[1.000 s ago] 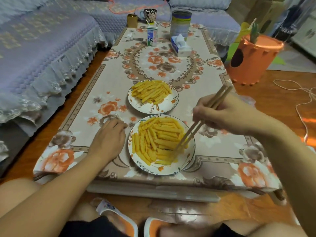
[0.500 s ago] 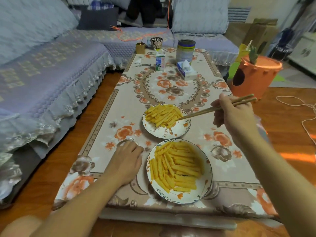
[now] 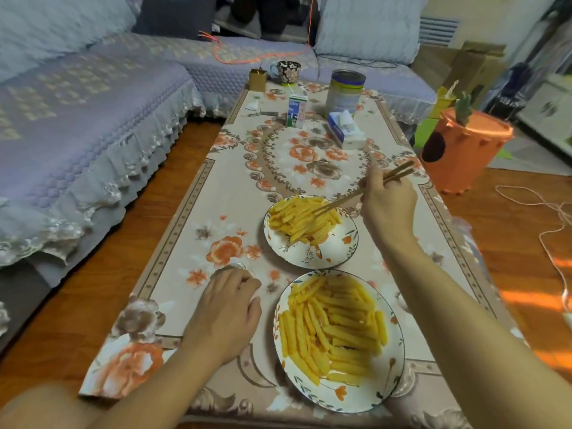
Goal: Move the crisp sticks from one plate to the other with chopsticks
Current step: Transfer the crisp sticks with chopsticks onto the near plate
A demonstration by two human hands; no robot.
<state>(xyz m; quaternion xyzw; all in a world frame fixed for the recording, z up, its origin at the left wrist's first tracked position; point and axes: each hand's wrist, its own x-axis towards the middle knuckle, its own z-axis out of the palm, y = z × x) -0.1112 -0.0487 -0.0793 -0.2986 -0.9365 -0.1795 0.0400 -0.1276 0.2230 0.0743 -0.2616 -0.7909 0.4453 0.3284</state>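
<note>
Two plates: near plate [image 3: 390,382] and far plate [image 3: 335,257] just beyond it, both on the worktop [image 3: 192,230]. Crisp sticks: near plate's pile [image 3: 332,331] too many to count, far plate's pile [image 3: 301,219] likewise. One pair of chopsticks [image 3: 349,195], two sticks. Two hands: right hand [image 3: 388,201], left hand [image 3: 227,311]. Beyond the far plate: one milk carton [image 3: 296,112], one tin can [image 3: 346,91], one tissue pack [image 3: 346,131], one mug [image 3: 288,72], one small brown box [image 3: 257,79]. Right of the worktop, one orange bucket [image 3: 461,156].
</note>
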